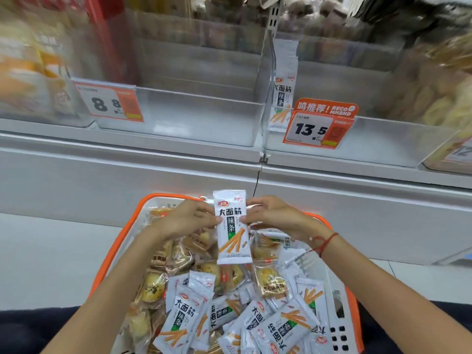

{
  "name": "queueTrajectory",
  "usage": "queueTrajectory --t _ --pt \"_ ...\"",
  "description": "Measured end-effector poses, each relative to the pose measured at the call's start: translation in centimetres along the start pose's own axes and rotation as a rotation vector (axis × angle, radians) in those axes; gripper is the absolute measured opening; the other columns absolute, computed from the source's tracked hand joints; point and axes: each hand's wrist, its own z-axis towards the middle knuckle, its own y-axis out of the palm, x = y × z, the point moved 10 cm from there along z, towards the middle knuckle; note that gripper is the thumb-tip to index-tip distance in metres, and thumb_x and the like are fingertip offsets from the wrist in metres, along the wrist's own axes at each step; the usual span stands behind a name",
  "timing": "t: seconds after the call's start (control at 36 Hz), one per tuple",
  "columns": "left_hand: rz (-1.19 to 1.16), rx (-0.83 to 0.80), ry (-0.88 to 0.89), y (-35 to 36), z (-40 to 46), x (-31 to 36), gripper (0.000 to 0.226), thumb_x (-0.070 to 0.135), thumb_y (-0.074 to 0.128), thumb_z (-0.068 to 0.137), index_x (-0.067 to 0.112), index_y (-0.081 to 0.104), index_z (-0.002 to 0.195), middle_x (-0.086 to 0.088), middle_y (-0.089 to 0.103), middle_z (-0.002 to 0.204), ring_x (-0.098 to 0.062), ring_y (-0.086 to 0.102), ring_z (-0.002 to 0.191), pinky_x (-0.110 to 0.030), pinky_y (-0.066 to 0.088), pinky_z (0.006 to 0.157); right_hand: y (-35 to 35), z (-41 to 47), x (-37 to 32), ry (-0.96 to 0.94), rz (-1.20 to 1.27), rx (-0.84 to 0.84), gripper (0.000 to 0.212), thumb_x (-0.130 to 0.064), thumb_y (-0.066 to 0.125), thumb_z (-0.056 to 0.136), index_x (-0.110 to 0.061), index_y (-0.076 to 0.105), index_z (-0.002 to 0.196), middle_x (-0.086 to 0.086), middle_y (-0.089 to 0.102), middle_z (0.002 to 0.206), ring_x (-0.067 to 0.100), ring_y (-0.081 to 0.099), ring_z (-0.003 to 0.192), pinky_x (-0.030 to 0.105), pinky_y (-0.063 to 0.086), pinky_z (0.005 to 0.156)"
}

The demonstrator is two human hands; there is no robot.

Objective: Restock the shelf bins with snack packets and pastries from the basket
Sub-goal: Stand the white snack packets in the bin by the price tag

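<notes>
The snack packet (233, 227), pinched upright over the basket (120, 241) between your left hand (190, 217) and right hand (274, 215), belongs in the far right bin (370, 139) holding its match (283, 85); lift it squarely.

An orange-and-white price tag reading 8.8 (108, 102) hangs at the left. A second tag reading 13.5 (315, 129), topped with an orange "recommend" banner, hangs right. Pale floor tiles (51, 256) lie below.
</notes>
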Motion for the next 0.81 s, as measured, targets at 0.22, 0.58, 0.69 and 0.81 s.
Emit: queueTrajectory --t 0.22,0.58,0.69,0.81 --pt "-0.107 0.229 0.279 -4.1 -0.3 8.3 0.004 0.02 0.067 0.088 0.019 0.067 0.092 0.002 0.073 0.093 -0.006 0.068 0.085 -0.027 0.053 0.078 -2.6 -1.7 -9.6 -0.27 -0.407 0.146 0.026 -0.013 0.061 0.093 -0.01 0.06 0.118 0.002 0.066 0.11 0.013 0.062 0.095 0.022 0.052 0.087" --pt "-0.077 0.546 0.696 -9.5 -1.2 23.9 0.005 0.025 0.067 0.089 0.028 0.071 0.089 0.018 0.07 0.08 0.005 0.062 0.076 -0.014 0.047 0.067 -13.0 -7.9 -17.8 -0.101 -0.001 0.263 0.01 -0.012 0.057 0.093 -0.006 0.065 0.09 0.008 0.073 0.078 0.014 0.065 0.061 0.02 0.052 0.055" --pt "0.039 0.526 0.577 -9.4 2.1 24.9 0.027 0.039 0.064 0.09 0.024 0.069 0.112 0.01 0.07 0.103 -0.007 0.064 0.098 -0.04 0.053 0.09 -17.7 -8.6 -18.9 -0.079 0.152 0.335 0.018 -0.013 0.055 0.093 -0.001 0.061 0.105 0.015 0.073 0.09 0.016 0.068 0.068 0.023 0.057 0.064" --pt "0.182 0.492 0.489 -8.4 4.2 24.7 0.038 0.055 0.057 0.089 0.033 0.066 0.118 0.014 0.07 0.112 -0.008 0.063 0.107 -0.042 0.049 0.097 -21.8 -6.7 -19.0 -0.041 0.058 0.439 0.016 -0.016 0.059 0.093 -0.005 0.061 0.104 0.011 0.072 0.09 0.018 0.064 0.08 0.023 0.052 0.072"
